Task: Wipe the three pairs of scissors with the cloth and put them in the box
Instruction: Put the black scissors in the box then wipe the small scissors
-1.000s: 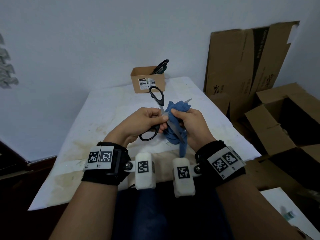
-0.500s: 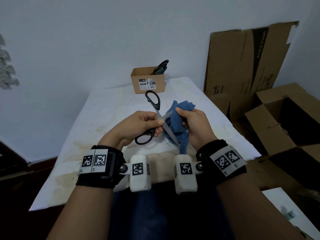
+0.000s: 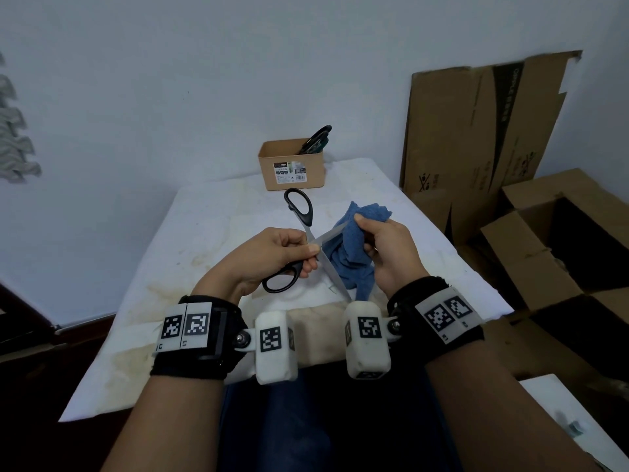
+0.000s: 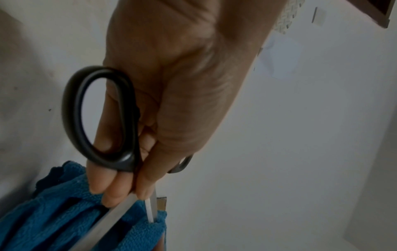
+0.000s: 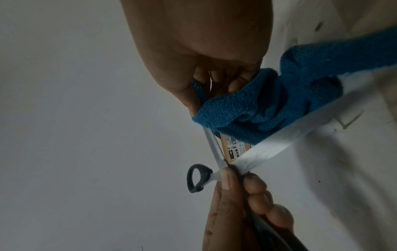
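Note:
Black-handled scissors [image 3: 299,212] are spread wide above the table. My left hand [image 3: 282,253] pinches them at the pivot, thumb and fingers round the lower handle [image 4: 101,118]. My right hand [image 3: 381,247] grips a bunched blue cloth [image 3: 354,253] folded over one steel blade [image 5: 277,137] near its tip. The other blade [image 3: 335,279] points down toward me, bare. A small brown cardboard box [image 3: 292,168] stands at the table's far edge. Dark-handled scissors [image 3: 316,139] stick out of it, leaning right.
The white stained table cover [image 3: 211,240] ends near my wrists. Flattened cardboard [image 3: 476,131] leans on the wall at right. Open cartons [image 3: 558,250] stand on the floor beside the table. A white wall is close behind the box.
The scissors have opened wider and their upper handle has swung left. My right hand has slid the cloth outward along the blade toward its tip.

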The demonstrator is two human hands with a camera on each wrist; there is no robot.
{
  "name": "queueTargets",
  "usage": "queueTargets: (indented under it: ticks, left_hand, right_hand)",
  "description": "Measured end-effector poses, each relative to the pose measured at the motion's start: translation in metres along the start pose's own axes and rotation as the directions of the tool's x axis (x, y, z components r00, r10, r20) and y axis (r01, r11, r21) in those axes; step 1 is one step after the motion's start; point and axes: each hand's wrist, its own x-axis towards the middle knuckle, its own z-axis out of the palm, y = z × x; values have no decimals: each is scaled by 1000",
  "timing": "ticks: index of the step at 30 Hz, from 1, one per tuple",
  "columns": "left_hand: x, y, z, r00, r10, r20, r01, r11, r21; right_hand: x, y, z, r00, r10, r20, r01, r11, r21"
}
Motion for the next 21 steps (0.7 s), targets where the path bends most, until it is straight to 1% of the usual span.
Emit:
queueTargets:
  ticks: [7,9,11,14,15,17,19,21]
  left_hand:
    - [0,-1,-3,1000,-3,-4,3,1000,-2]
    - [-3,-3,-8,1000,-15,1,15,1000,4]
    - [-8,-6,-16,1000,-30,-9,30,1000,0]
    - [-11,-9,-27,996,-32,-82,29,999,-40]
    - [-10,-8,-28,994,-28,-107,22,998,-59]
    - [-7,-5,-28,990,-18,-140,5,996,-93]
    - [-5,-2,-29,984,-4,-177,-16,994,-112]
    - [-3,-1,-30,971,19,-240,-44,994,-99]
  right_hand:
    - [5,4,0,1000,9,-21,-9,1000,-13]
    - [9,1,-5,998,-10,-60,10,1000,5]
    - [19,-6,-15,992,-35,-124,39,999,34]
    - [34,-11,-21,979,-67,-193,64,998,-22]
    - [37,-10,-19,979,-79,-190,68,996,-60]
    - [42,-4,-13,986,-87,-145,64,985,-158]
    - [42,-1,-6,996,-65,-64,47,966,-253]
    - [46,2,-2,999,-37,-16,31,952,-304]
